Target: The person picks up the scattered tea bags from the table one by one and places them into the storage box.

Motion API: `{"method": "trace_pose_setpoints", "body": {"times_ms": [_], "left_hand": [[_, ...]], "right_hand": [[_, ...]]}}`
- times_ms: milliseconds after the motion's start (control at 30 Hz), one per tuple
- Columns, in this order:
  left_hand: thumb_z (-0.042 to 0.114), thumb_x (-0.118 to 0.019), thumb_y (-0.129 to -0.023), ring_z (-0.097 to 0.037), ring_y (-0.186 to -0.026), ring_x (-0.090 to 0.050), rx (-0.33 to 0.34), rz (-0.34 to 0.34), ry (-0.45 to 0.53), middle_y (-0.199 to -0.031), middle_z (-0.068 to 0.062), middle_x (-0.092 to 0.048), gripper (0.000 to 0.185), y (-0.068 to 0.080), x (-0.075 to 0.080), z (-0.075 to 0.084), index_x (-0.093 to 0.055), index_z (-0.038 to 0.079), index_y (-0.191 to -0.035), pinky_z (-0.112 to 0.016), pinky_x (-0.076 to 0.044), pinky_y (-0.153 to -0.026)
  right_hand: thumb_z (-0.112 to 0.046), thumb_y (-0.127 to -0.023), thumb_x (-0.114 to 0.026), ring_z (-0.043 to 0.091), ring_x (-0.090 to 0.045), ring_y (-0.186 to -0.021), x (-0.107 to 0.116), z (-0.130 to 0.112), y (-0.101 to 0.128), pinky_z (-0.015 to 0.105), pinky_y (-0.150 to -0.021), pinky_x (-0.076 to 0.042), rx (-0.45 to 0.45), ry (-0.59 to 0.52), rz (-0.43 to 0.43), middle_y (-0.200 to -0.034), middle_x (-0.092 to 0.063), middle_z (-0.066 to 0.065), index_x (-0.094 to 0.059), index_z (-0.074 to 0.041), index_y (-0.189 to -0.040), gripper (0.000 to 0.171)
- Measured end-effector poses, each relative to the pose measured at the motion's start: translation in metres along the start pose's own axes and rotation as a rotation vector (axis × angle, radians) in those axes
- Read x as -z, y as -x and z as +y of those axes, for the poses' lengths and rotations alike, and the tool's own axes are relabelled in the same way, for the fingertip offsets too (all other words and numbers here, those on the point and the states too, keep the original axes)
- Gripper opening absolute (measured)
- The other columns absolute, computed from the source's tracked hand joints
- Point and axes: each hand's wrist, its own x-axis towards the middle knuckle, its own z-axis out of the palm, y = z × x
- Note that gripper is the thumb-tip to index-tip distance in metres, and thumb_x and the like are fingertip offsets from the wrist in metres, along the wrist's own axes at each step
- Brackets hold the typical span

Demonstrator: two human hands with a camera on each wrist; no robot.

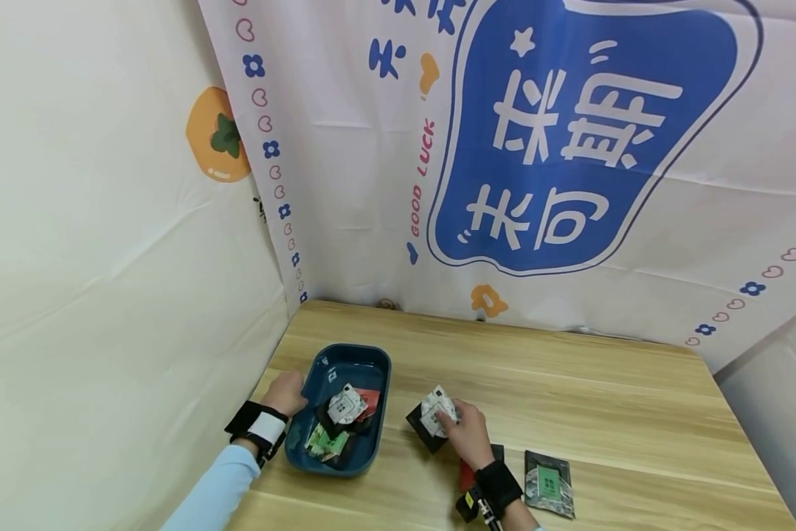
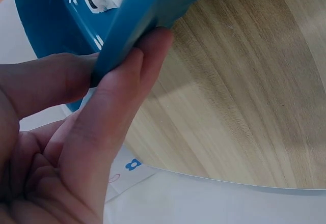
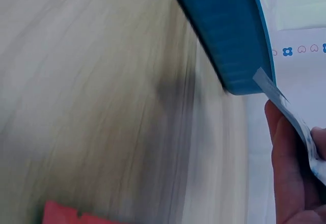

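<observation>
The blue tray (image 1: 372,366) is sitting on the wooden table (image 1: 570,398), holding several packets: a white one (image 1: 345,404), a red one (image 1: 369,400) and green ones (image 1: 326,445). The left hand (image 1: 285,393) is pinching the tray's left rim between thumb and fingers (image 2: 109,117). Just right of the tray, the right hand (image 1: 467,435) is clamping its fingers on a white-and-black packet (image 1: 434,413). Further right of the tray, a green-labelled packet (image 1: 549,483) is lying flat. A red packet (image 1: 465,472) is showing only partly behind the right wrist.

Head high; wrists close on tray (image 1: 344,457)
</observation>
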Motion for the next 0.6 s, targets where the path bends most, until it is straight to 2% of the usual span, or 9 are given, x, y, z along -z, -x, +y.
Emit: {"method": "trace_pose_setpoints", "body": {"times_ms": [133, 600], "left_hand": [[-0.004, -0.069, -0.08, -0.017, -0.053, -0.044, -0.007, 0.008, -0.007, -0.058, 0.001, -0.036, 0.039, 0.0, -0.001, 0.0, -0.039, 0.011, -0.06, -0.026, -0.035, -0.051], [-0.005, -0.068, -0.08, -0.016, -0.054, -0.041, -0.006, 0.016, -0.017, -0.059, 0.001, -0.034, 0.039, 0.0, -0.001, 0.0, -0.038, 0.011, -0.06, -0.026, -0.034, -0.052]], "right_hand": [[-0.013, -0.09, -0.07, 0.007, -0.058, -0.066, -0.003, -0.002, -0.001, 0.022, -0.059, -0.047, -0.011, -0.015, 0.003, -0.08, -0.071, 0.009, -0.072, 0.0, -0.098, 0.015], [-0.013, -0.092, -0.068, 0.008, -0.057, -0.065, -0.006, -0.011, -0.007, 0.021, -0.057, -0.046, -0.054, -0.043, -0.001, -0.081, -0.07, 0.009, -0.071, 0.001, -0.101, 0.017]]}}
